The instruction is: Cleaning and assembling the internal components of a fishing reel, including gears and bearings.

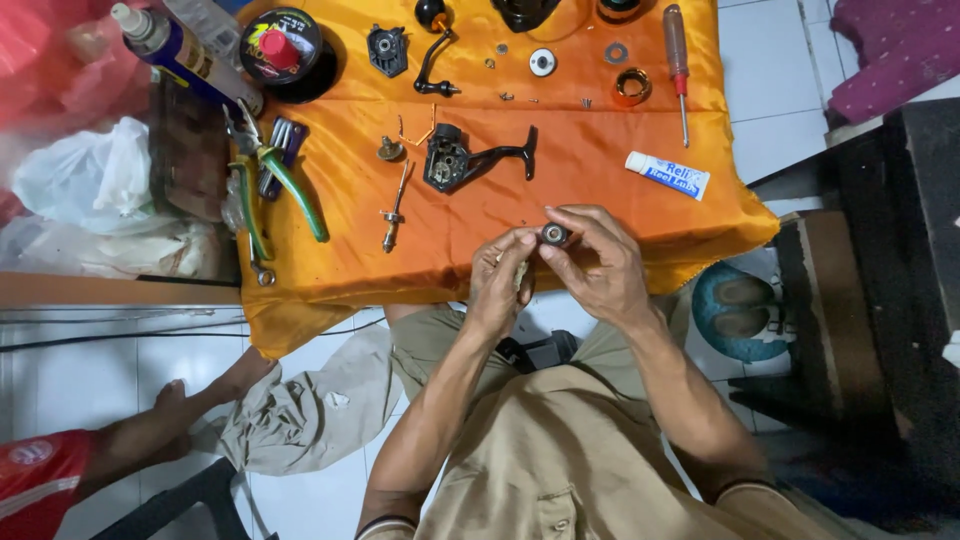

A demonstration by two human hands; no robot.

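A small round metal part (pixel 554 234) is sitting pinched between the fingertips of both hands, held just above the near edge of the tabletop. The right hand (pixel 600 265) is closing its grip on the part from the right and above, fingers curled around it. The left hand (pixel 503 275) is meeting it from the left, its grip narrow, thumb and forefinger touching the part's side.

Beneath the hands, the orange cloth (pixel 480 205) is draping over the tabletop's front edge and hanging down toward the person's lap. Directly beyond the hands, a bare strip of cloth is lying open, and past it the black reel body (pixel 460 160) is resting with its arm pointing right. A thin metal shaft (pixel 395 212) is lying to its left, well apart from the hands. A white tube (pixel 667 175) is lying to the right, near the cloth's right edge. Green-handled pliers (pixel 285 185) are lying by the left edge, and a red-handled screwdriver (pixel 677 60) is lying far back.
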